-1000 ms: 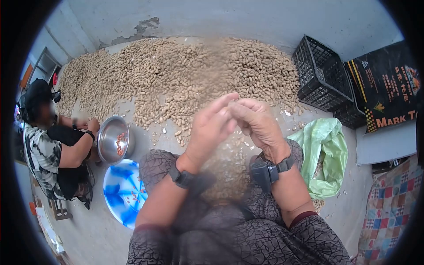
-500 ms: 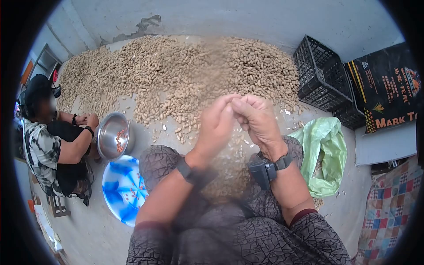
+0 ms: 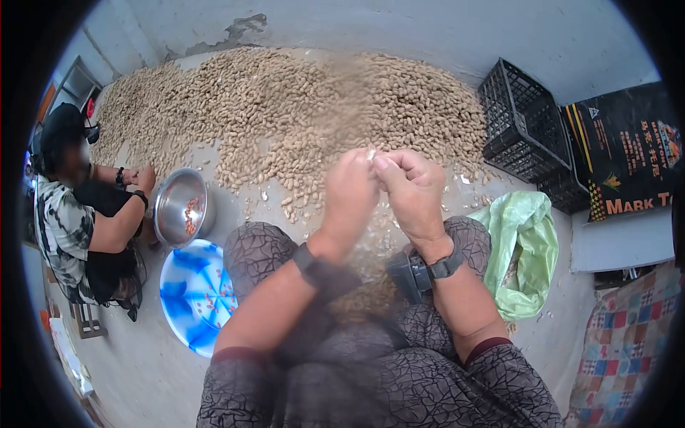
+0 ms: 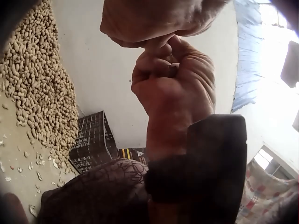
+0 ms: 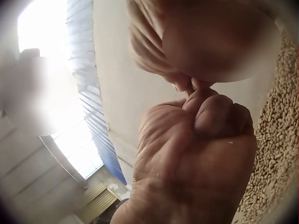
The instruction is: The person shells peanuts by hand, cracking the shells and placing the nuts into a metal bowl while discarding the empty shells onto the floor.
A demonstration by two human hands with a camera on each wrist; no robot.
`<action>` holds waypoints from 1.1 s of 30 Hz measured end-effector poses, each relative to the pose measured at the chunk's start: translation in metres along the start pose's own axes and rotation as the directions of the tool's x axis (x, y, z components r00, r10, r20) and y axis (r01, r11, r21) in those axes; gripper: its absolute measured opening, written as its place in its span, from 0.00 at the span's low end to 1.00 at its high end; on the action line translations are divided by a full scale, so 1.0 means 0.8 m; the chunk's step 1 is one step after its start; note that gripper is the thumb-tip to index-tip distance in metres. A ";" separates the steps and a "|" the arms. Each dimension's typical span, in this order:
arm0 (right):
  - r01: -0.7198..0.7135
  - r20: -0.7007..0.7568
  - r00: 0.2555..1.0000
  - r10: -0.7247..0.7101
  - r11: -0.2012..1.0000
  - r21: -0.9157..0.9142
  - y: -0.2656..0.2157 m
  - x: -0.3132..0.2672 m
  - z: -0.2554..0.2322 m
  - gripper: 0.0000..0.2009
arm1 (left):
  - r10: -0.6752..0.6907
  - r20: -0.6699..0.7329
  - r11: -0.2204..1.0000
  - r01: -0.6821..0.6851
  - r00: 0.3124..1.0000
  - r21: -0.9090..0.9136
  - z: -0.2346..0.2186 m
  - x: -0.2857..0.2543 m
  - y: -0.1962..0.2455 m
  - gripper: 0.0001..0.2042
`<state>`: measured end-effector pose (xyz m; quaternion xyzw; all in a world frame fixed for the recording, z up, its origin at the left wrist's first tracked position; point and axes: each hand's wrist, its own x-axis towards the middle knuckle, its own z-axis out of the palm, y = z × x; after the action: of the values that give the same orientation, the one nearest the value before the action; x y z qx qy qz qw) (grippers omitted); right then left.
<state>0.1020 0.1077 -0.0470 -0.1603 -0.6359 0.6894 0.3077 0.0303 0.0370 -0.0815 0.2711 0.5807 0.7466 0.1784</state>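
Peanut heap (image 3: 285, 121) ahead, black crate (image 3: 524, 118) right, bowls (image 3: 184, 214) left; bare floor (image 3: 242, 214) between

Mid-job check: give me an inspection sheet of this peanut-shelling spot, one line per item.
Surface: grey concrete floor, shell bits scattered.
Job's things: peanut pile spread along the wall; a small pale piece pinched between both hands, likely a peanut.
Clutter: steel bowl and blue basin, each with a few kernels; green bag; black crates; printed sack.
Grippers: left hand and right hand meet at the fingertips, fingers curled.
Cables: nothing seen.
Surroundings: second person seated left; patterned cloth.
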 end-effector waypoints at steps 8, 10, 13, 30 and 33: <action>0.489 0.178 0.872 -0.456 0.795 -0.359 0.003 0.003 -0.008 0.01 | -0.348 0.303 0.729 0.459 0.887 -0.508 -0.025 0.001 0.014 0.09; 0.616 0.284 0.783 -0.553 0.628 -0.476 0.000 0.007 -0.013 0.02 | -0.280 0.314 0.872 0.377 0.907 -0.313 -0.025 0.001 0.012 0.09; 0.676 0.361 0.730 -0.581 0.536 -0.505 0.000 0.005 -0.015 0.05 | -0.480 0.239 0.637 0.523 0.844 -0.566 -0.015 0.002 0.017 0.08; -0.131 0.125 0.981 0.148 0.982 -0.138 -0.021 0.011 -0.042 0.07 | -0.394 0.424 0.741 0.555 0.815 -0.377 -0.014 0.004 0.015 0.10; -0.087 0.133 0.986 0.103 0.989 -0.122 -0.013 0.009 -0.039 0.05 | -0.408 0.394 0.771 0.542 0.824 -0.334 -0.012 0.001 0.007 0.10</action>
<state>0.1183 0.1367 -0.0402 -0.1597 -0.6865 0.6746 0.2193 0.0237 0.0286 -0.0776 0.1766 0.4164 0.7356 0.5043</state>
